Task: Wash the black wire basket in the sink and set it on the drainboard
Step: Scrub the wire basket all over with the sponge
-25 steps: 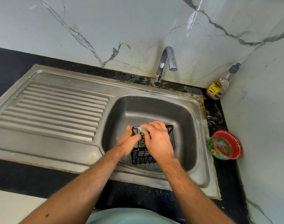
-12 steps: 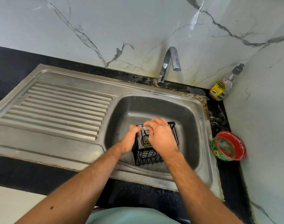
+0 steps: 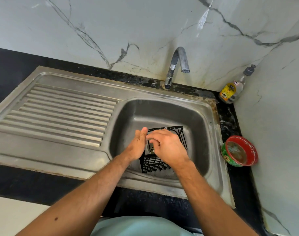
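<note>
Still scrubbing: basket held inside the sink bowl

Right now I have the black wire basket (image 3: pixel 164 150) down in the sink (image 3: pixel 162 108), over the drain. My left hand (image 3: pixel 136 147) presses against its left side, fingers (image 3: pixel 143 133) straight and together. My right hand (image 3: pixel 169 149) curls over the rim; I cannot tell whether its fingers pinch a pad or only the wire. Beyond my fingertips the tap (image 3: pixel 177 65) is not running. The drainboard (image 3: pixel 63 113) lies left of my left hand, a soap bottle (image 3: pixel 230 91) and red bowl (image 3: pixel 239 150) right of my right. My worry: wet wire could slip under the flat hand and tip the basket, or soap stays on without a rinse.
</note>
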A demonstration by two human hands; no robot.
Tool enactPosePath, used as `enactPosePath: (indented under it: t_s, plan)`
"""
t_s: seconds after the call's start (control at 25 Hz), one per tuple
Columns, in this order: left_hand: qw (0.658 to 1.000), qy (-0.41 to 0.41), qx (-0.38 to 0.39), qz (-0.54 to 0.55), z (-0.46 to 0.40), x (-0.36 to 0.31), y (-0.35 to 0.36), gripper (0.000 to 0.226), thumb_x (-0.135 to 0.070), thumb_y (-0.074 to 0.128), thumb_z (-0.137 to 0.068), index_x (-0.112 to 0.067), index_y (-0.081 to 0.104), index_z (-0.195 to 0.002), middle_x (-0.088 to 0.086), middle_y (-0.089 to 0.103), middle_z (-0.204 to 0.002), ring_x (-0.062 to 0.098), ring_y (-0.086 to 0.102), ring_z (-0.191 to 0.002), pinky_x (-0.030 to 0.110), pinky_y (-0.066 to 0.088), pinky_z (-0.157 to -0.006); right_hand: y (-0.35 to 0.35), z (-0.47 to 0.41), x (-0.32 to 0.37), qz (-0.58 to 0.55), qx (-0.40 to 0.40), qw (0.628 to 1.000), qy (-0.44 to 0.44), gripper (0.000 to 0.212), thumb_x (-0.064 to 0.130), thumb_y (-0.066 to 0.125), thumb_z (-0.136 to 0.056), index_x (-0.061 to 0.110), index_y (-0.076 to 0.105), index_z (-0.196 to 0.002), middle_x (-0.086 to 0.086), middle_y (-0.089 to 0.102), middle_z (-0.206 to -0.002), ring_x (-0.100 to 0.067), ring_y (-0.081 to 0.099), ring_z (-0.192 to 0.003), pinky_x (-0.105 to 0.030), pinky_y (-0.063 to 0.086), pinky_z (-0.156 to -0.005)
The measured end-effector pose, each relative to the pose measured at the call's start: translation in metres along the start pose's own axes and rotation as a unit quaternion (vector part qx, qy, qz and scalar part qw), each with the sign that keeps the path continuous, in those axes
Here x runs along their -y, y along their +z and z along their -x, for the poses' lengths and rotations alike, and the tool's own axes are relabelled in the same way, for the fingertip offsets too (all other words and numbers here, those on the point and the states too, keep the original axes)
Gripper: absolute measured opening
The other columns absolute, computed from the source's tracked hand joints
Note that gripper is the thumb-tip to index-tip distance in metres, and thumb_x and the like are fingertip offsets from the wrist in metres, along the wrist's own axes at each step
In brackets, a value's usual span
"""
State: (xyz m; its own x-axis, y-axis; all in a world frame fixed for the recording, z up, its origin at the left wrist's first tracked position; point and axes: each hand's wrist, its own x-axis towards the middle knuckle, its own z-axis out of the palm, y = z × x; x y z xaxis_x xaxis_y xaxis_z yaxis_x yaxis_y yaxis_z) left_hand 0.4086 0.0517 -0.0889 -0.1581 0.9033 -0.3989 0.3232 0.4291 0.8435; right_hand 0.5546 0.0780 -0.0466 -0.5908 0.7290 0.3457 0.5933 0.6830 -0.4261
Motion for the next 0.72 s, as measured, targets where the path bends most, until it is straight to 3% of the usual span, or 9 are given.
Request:
enactPosePath:
  t_s: [0.24,0.4,0.6,0.72]
  plan:
    - [1.000,-0.016,0.003,-0.012,0.006,-0.009,0.000,0.052,-0.056,0.016,-0.107,-0.014,0.045,-0.100,-0.004,0.049,-0.089,0.006,0.047,-0.081,0.034,0.033,-0.085,-0.021,0.022,-0.037,-0.023,-0.024,0.999,0.009,0.028,-0.008,0.068,-0.071,0.017,0.076,-0.079,0.007,0.075,-0.089,-0.014,0.069,-0.084,-0.036,0.058,-0.081]
    - [1.000,-0.014,-0.020,-0.003,0.003,-0.009,0.001,0.051,-0.052,0.018,-0.108,-0.011,0.048,-0.099,-0.004,0.048,-0.088,0.008,0.046,-0.080,0.032,0.032,-0.082,-0.019,0.018,-0.037,-0.008,-0.042,0.998,0.043,0.023,-0.005,0.070,-0.074,0.015,0.077,-0.083,0.004,0.075,-0.089,-0.015,0.069,-0.085,-0.037,0.058,-0.083]
    - [1.000,-0.018,-0.021,-0.003,0.005,-0.005,0.003,0.060,-0.058,0.018,-0.106,-0.008,0.051,-0.111,-0.002,0.053,-0.094,0.020,0.054,-0.101,0.034,0.035,-0.092,-0.001,0.015,-0.007,-0.030,0.016,0.999,0.012,0.017,0.005,0.066,-0.085,0.017,0.077,-0.092,0.005,0.074,-0.094,-0.014,0.067,-0.087,-0.030,0.053,-0.093]
    - [0.999,-0.019,-0.025,-0.005,0.004,-0.006,0.004,0.057,-0.056,0.019,-0.107,-0.009,0.050,-0.113,0.001,0.057,-0.100,0.024,0.054,-0.108,0.035,0.035,-0.095,-0.015,0.021,-0.030,-0.010,-0.046,0.997,0.066,0.017,0.002,0.070,-0.082,0.016,0.078,-0.088,0.004,0.075,-0.091,-0.015,0.067,-0.087,-0.036,0.057,-0.085]
